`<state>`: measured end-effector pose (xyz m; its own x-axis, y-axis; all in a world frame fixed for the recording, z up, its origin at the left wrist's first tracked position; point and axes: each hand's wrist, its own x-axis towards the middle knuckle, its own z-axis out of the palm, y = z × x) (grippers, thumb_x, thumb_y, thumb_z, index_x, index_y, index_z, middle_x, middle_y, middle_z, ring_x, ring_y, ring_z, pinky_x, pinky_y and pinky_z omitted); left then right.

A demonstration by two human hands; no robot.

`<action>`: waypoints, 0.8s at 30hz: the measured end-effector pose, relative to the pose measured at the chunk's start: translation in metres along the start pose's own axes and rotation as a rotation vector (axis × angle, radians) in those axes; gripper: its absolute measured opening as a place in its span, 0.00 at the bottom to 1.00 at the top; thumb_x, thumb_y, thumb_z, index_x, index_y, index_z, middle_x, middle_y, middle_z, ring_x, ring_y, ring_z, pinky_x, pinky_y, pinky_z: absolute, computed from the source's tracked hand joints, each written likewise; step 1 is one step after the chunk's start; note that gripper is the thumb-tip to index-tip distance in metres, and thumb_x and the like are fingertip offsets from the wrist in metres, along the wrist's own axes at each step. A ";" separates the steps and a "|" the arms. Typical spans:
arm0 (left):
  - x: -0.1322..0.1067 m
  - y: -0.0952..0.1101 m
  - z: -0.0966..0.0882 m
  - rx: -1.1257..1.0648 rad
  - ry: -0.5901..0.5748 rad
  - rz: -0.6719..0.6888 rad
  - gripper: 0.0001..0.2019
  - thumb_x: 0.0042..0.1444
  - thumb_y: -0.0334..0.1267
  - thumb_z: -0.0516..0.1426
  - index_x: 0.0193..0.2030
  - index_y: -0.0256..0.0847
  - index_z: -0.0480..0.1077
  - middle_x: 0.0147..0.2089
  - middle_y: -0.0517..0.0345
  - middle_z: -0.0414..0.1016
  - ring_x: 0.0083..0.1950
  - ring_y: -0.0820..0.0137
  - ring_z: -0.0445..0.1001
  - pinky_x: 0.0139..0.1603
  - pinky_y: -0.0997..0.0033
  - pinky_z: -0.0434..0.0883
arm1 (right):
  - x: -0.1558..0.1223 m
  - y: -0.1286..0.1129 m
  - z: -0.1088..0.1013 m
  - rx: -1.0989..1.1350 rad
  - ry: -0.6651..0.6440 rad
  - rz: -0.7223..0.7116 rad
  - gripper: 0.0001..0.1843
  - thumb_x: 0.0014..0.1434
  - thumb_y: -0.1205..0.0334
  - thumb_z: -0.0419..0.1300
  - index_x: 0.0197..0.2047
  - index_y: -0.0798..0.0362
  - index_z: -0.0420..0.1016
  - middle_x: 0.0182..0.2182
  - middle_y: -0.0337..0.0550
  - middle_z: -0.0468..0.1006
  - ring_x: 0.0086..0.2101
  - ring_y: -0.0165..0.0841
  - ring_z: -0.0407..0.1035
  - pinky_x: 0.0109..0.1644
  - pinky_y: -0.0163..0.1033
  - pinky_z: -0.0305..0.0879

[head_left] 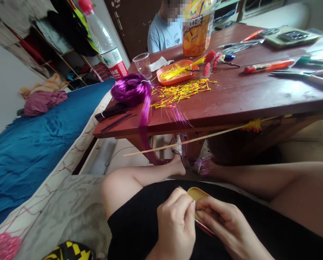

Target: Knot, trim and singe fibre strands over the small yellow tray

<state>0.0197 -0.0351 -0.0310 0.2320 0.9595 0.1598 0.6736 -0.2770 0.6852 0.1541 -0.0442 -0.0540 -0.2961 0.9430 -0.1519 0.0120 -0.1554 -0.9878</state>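
Note:
My left hand (pixel 176 218) and my right hand (pixel 223 220) meet over my lap. Both have their fingers pinched together at the tips, almost touching. Whatever they pinch is too small or too covered to name. Just behind the fingers, a shallow yellow oval dish (pixel 196 193) rests on the black cloth (pixel 139 216) over my lap, partly covered by my hands. A thin red and white stick-like thing (pixel 204 227) shows below the right fingers; I cannot tell whether the hand grips it.
On the red table (pixel 231 97) lie purple thread (pixel 130 88), yellow red-tipped stems (pixel 183 92), an orange tray (pixel 174 80) and pliers (pixel 304 75). A thin stick (pixel 177 142) runs along the table's front edge. Bottles (pixel 197 32) stand behind; a person (pixel 164 34) sits across. A bed (pixel 50 137) is left.

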 end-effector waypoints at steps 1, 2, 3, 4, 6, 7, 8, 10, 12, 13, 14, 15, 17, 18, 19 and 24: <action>-0.001 -0.001 0.001 0.030 0.002 0.037 0.12 0.57 0.27 0.47 0.24 0.38 0.64 0.26 0.55 0.66 0.26 0.72 0.66 0.28 0.75 0.62 | -0.001 0.001 0.000 0.046 -0.006 0.019 0.11 0.58 0.56 0.53 0.30 0.53 0.68 0.22 0.36 0.66 0.22 0.28 0.58 0.24 0.30 0.58; -0.002 -0.001 0.002 0.057 0.004 0.071 0.13 0.57 0.26 0.47 0.24 0.38 0.64 0.26 0.55 0.66 0.26 0.72 0.66 0.28 0.75 0.62 | -0.002 0.002 0.001 0.084 -0.010 0.032 0.11 0.58 0.55 0.54 0.30 0.53 0.68 0.22 0.36 0.66 0.23 0.28 0.59 0.25 0.31 0.58; -0.003 -0.002 0.003 0.083 0.004 0.100 0.13 0.57 0.26 0.46 0.24 0.38 0.64 0.26 0.54 0.66 0.26 0.72 0.66 0.28 0.75 0.62 | -0.003 0.003 0.001 0.114 -0.011 0.042 0.11 0.58 0.55 0.54 0.30 0.53 0.68 0.23 0.36 0.67 0.24 0.28 0.59 0.26 0.31 0.58; -0.003 -0.003 0.003 0.107 0.004 0.121 0.13 0.57 0.25 0.46 0.24 0.38 0.64 0.25 0.54 0.66 0.26 0.71 0.66 0.28 0.74 0.62 | -0.004 0.005 0.001 0.134 -0.010 0.050 0.11 0.57 0.54 0.55 0.30 0.53 0.68 0.23 0.36 0.66 0.24 0.28 0.59 0.27 0.31 0.58; -0.003 -0.004 0.005 0.145 -0.004 0.144 0.14 0.57 0.25 0.46 0.23 0.39 0.63 0.24 0.55 0.66 0.26 0.71 0.66 0.28 0.74 0.62 | -0.006 0.010 0.002 0.154 -0.007 0.067 0.11 0.57 0.54 0.55 0.30 0.53 0.68 0.23 0.36 0.66 0.24 0.28 0.58 0.27 0.31 0.58; -0.003 -0.004 0.006 0.160 -0.012 0.146 0.14 0.57 0.25 0.46 0.22 0.39 0.62 0.24 0.55 0.65 0.26 0.71 0.65 0.28 0.74 0.62 | -0.006 0.012 0.002 0.159 -0.009 0.078 0.11 0.57 0.54 0.55 0.30 0.53 0.68 0.23 0.36 0.66 0.24 0.28 0.58 0.28 0.32 0.58; -0.002 -0.005 0.007 0.170 -0.017 0.144 0.15 0.56 0.25 0.45 0.21 0.39 0.61 0.23 0.56 0.65 0.26 0.71 0.65 0.29 0.74 0.62 | -0.007 0.013 0.002 0.165 -0.017 0.090 0.11 0.57 0.54 0.55 0.30 0.53 0.68 0.24 0.36 0.66 0.25 0.29 0.58 0.29 0.32 0.59; -0.002 -0.006 0.009 0.176 -0.022 0.136 0.15 0.56 0.25 0.45 0.21 0.40 0.60 0.23 0.56 0.64 0.26 0.71 0.65 0.30 0.73 0.62 | -0.008 0.015 0.002 0.181 -0.030 0.106 0.11 0.57 0.54 0.56 0.30 0.54 0.68 0.25 0.37 0.67 0.27 0.30 0.60 0.31 0.34 0.60; -0.001 -0.007 0.009 0.156 -0.023 0.113 0.15 0.56 0.25 0.45 0.21 0.40 0.60 0.24 0.56 0.64 0.27 0.70 0.65 0.30 0.72 0.62 | -0.008 0.016 0.003 0.184 -0.033 0.109 0.12 0.56 0.54 0.57 0.30 0.54 0.68 0.25 0.38 0.67 0.27 0.30 0.60 0.31 0.34 0.61; 0.000 -0.008 0.009 0.124 -0.033 0.086 0.14 0.56 0.25 0.46 0.21 0.39 0.61 0.24 0.56 0.64 0.27 0.70 0.65 0.30 0.72 0.62 | -0.007 0.015 0.003 0.181 -0.027 0.108 0.12 0.55 0.53 0.57 0.29 0.54 0.68 0.24 0.37 0.67 0.27 0.30 0.59 0.31 0.34 0.60; 0.001 -0.008 0.008 0.070 -0.053 0.040 0.14 0.56 0.26 0.47 0.21 0.39 0.61 0.24 0.57 0.64 0.27 0.71 0.65 0.30 0.73 0.62 | -0.007 0.014 0.003 0.179 -0.015 0.105 0.13 0.55 0.52 0.57 0.29 0.54 0.67 0.24 0.37 0.66 0.26 0.30 0.59 0.30 0.33 0.60; 0.003 -0.008 0.006 -0.003 -0.080 -0.020 0.13 0.56 0.28 0.48 0.21 0.39 0.62 0.24 0.58 0.64 0.27 0.71 0.65 0.29 0.74 0.62 | -0.006 0.014 0.003 0.180 0.002 0.104 0.14 0.55 0.51 0.57 0.28 0.54 0.67 0.23 0.36 0.65 0.25 0.29 0.57 0.28 0.33 0.59; 0.006 -0.008 0.002 -0.181 -0.137 -0.157 0.11 0.57 0.32 0.51 0.24 0.39 0.64 0.26 0.58 0.65 0.28 0.72 0.65 0.29 0.75 0.62 | -0.005 0.011 0.003 0.197 0.048 0.112 0.16 0.54 0.49 0.57 0.28 0.54 0.67 0.21 0.34 0.62 0.23 0.28 0.55 0.26 0.31 0.57; 0.007 -0.008 -0.001 -0.260 -0.166 -0.214 0.11 0.58 0.35 0.50 0.25 0.38 0.65 0.27 0.58 0.66 0.29 0.72 0.65 0.29 0.76 0.62 | -0.004 0.010 0.003 0.204 0.066 0.116 0.17 0.54 0.47 0.57 0.28 0.53 0.66 0.21 0.34 0.61 0.23 0.27 0.54 0.25 0.31 0.56; 0.008 -0.007 -0.003 -0.317 -0.193 -0.254 0.13 0.60 0.37 0.49 0.26 0.38 0.65 0.27 0.58 0.66 0.29 0.72 0.65 0.29 0.76 0.62 | -0.003 0.010 0.003 0.209 0.077 0.120 0.17 0.53 0.47 0.57 0.27 0.53 0.66 0.20 0.33 0.60 0.22 0.27 0.54 0.24 0.31 0.55; 0.003 -0.005 -0.007 -0.274 -0.292 -0.293 0.12 0.60 0.37 0.48 0.25 0.40 0.62 0.24 0.62 0.63 0.27 0.73 0.62 0.28 0.75 0.60 | -0.004 0.012 0.000 0.164 0.048 0.118 0.16 0.55 0.47 0.54 0.30 0.52 0.64 0.21 0.34 0.61 0.22 0.28 0.55 0.24 0.31 0.58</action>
<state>0.0125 -0.0309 -0.0292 0.2737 0.9296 -0.2467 0.5397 0.0639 0.8394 0.1553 -0.0496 -0.0655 -0.2557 0.9278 -0.2717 -0.1127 -0.3077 -0.9448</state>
